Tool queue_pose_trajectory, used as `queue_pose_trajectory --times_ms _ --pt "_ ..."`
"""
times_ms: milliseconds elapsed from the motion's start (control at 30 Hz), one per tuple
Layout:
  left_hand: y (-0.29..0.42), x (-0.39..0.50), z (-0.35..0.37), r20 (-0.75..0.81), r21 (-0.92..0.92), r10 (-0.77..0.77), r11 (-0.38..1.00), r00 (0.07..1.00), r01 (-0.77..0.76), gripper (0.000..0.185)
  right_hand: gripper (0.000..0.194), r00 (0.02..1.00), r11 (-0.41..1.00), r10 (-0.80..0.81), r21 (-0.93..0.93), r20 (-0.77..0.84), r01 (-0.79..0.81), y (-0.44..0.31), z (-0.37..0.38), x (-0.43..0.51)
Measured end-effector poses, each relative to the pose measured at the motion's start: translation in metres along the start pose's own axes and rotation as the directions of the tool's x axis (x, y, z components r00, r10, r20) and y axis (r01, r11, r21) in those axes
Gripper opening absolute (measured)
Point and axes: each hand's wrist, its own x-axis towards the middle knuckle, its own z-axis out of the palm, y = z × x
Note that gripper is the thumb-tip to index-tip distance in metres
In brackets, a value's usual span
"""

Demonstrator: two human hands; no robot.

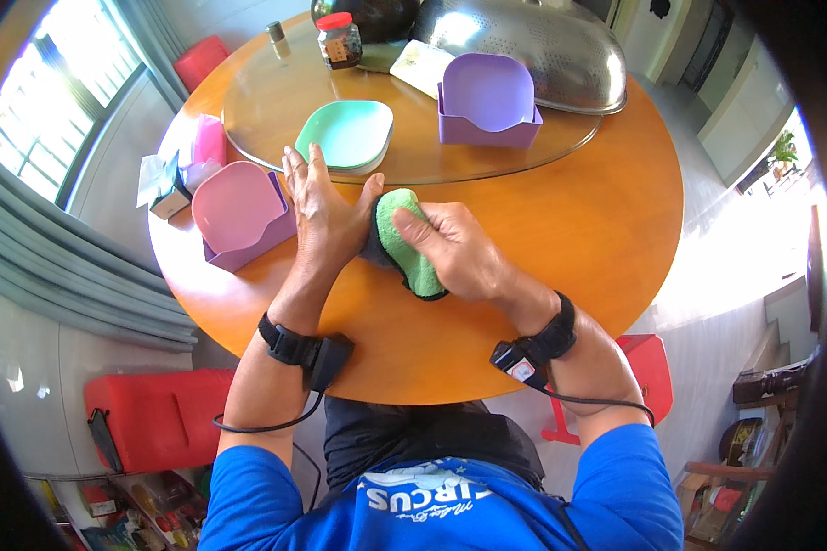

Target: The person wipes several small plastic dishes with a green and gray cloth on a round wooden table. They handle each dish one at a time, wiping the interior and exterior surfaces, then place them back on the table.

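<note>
My right hand [458, 251] grips a green cloth [413, 241] with dark edging and a grey underside, above the wooden table. My left hand [327, 206] has its fingers spread; its fingertips are at the near left edge of a stack of mint-green and white plates [351, 134], and its thumb lies beside the cloth's top. Whether the fingertips touch the plates, I cannot tell. Left of that hand, a pink plate [238, 206] stands tilted in a purple holder [251, 255]. Farther back at the right, a purple plate [489, 93] leans in another purple holder [489, 131].
A round wooden table [579, 227] carries a glass turntable [413, 158]. On it are a red-lidded jar [339, 45], a small capped bottle [275, 31] and a perforated metal dome cover [558, 62]. A tissue box [171, 196] is at the left edge. Red stools [158, 417] stand around.
</note>
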Motion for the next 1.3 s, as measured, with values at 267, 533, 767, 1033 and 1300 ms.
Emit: queue_pose_trajectory --times_ms 267,533,767,1033,1300 --pt "-0.013 0.024 -0.040 -0.326 -0.064 0.102 0.990 0.940 -0.130 0.063 0.061 0.972 0.620 -0.153 0.748 -0.181 0.237 -0.003 -0.039 0.001" --pt "-0.057 0.034 -0.078 -0.315 0.185 0.053 0.983 0.948 0.006 0.052 0.040 0.982 0.207 -0.181 0.974 -0.050 0.088 0.019 -0.065 0.016" --pt "-0.111 0.033 -0.109 -0.193 0.307 -0.002 0.950 0.981 0.062 0.047 0.052 0.859 0.128 -0.510 0.982 -0.056 0.139 0.010 -0.066 0.007" --pt "-0.121 0.036 -0.105 -0.096 0.302 -0.014 0.952 0.995 0.043 0.050 0.055 0.910 0.451 -0.289 0.796 -0.297 0.403 0.023 -0.057 0.007" --pt "-0.152 0.053 -0.112 -0.118 0.214 -0.074 0.972 0.990 0.098 0.028 0.053 0.878 0.548 -0.400 0.699 -0.264 0.460 0.023 -0.063 0.007"
